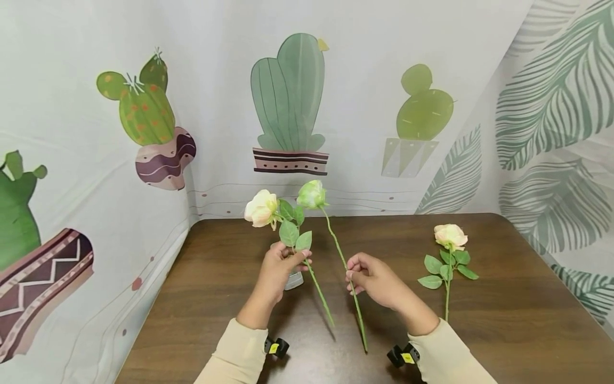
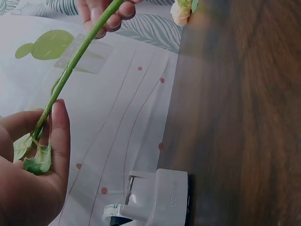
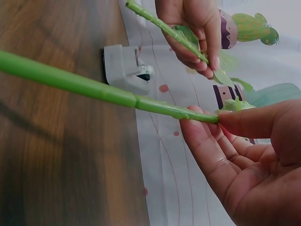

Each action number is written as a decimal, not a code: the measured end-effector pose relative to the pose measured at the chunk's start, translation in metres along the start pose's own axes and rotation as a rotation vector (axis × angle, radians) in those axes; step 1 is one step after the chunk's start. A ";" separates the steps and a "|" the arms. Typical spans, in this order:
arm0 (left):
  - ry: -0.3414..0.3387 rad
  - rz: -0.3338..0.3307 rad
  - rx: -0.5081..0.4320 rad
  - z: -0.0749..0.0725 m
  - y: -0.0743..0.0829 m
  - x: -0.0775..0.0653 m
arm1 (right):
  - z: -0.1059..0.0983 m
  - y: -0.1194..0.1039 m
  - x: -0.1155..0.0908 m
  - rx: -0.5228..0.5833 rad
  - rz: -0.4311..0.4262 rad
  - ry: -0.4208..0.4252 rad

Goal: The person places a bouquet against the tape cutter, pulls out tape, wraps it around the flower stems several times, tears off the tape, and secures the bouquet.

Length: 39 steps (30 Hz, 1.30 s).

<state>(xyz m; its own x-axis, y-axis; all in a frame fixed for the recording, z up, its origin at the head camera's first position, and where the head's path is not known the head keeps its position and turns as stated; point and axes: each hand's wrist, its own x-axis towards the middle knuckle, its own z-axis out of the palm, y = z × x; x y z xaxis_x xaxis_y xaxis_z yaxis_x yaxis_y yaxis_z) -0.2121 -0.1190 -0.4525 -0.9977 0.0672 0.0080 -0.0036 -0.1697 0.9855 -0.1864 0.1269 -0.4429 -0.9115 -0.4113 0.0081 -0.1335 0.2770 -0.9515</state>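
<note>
My left hand [image 1: 277, 272] pinches the stem of a cream-pink artificial rose [image 1: 261, 208] just below its green leaves [image 1: 289, 233]. The bloom tips to the left, and its bare stem slants down to the right. Between thumb and fingers, my right hand [image 1: 376, 281] grips a thin green stem [image 3: 70, 82] topped by a pale green flower [image 1: 312, 194], which has no leaves along the stem. Both flowers are held up above the table, side by side and apart. A second cream-pink rose [image 1: 450, 236] with leaves lies on the table, right of my right hand.
A light grey tape dispenser [image 2: 171, 197] stands on the dark wooden table [image 1: 503, 320], partly hidden behind my left hand in the head view. White cloth [image 1: 216, 106] printed with cacti and leaves hangs behind and beside the table.
</note>
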 end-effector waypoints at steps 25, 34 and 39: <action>-0.093 -0.029 0.067 0.014 -0.008 -0.006 | 0.022 -0.008 0.004 -0.003 -0.032 -0.026; -0.122 -0.026 0.049 0.018 -0.012 -0.006 | 0.026 -0.006 0.005 -0.036 -0.047 -0.029; -0.134 -0.022 0.030 0.020 -0.012 -0.007 | 0.027 -0.005 0.004 -0.055 -0.049 -0.020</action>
<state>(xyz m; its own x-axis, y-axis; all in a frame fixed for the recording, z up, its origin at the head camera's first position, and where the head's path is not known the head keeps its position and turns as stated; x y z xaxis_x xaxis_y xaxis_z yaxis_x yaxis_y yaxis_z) -0.2035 -0.0983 -0.4610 -0.9795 0.2015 0.0067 -0.0214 -0.1371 0.9903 -0.1787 0.1001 -0.4466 -0.8955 -0.4425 0.0478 -0.1995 0.3031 -0.9318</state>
